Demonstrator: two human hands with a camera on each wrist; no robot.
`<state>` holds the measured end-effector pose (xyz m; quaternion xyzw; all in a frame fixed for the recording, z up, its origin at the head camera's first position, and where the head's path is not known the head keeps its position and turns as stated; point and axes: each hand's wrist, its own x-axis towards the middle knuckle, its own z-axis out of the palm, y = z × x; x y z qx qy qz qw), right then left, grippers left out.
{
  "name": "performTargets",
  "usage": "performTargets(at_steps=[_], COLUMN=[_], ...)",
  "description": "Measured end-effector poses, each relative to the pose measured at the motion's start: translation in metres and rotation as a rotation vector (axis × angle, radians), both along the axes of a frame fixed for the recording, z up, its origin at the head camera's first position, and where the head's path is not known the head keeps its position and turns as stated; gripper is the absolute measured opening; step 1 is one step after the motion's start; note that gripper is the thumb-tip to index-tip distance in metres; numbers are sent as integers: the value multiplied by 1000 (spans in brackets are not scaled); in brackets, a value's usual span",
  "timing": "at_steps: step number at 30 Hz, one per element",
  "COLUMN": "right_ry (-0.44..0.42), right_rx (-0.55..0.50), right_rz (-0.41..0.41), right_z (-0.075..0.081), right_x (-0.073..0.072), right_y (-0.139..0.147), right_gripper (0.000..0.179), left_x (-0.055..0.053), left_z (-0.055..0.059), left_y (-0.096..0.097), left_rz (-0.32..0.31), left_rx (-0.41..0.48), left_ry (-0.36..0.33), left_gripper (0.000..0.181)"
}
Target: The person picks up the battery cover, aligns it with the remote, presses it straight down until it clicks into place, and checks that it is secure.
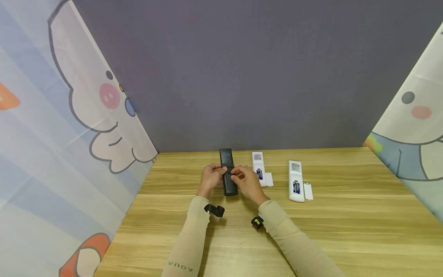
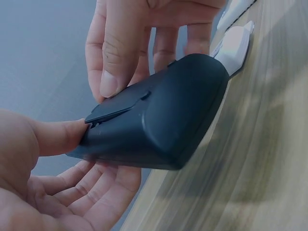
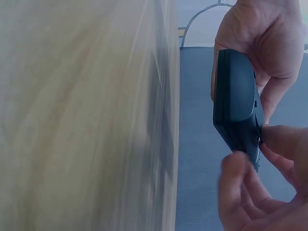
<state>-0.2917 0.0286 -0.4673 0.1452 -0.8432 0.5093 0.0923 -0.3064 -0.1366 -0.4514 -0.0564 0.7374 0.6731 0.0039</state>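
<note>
Reaching forward in the head view, the left hand and right hand are meeting at the black remote, above the table, left of two white remotes. In the left wrist view, the left hand is holding it, thumb on its side, fingers beneath, while the right is pinching narrowly at the raised cover. In the right wrist view, the right thumb is touching the cover's edge.
</note>
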Motion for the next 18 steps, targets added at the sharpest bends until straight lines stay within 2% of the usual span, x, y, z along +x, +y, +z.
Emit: performTargets(at_steps=[6,12,18], right_ry=[-66,-81,-104], right_rx=[-39,-39,-59], right_rz=[1,1,9], right_z=[2,3,3], right_x=[1,1,1], right_y=[0,0,1], right_gripper=[15,14,14], left_x=[-1,-2,-2], left_z=[-1,-1,2], left_y=[0,-2,-6], left_rz=[-7,-24,-84], left_rx=[-1,-1,-14], left_ry=[5,-10,-55], left_gripper=[29,32,38])
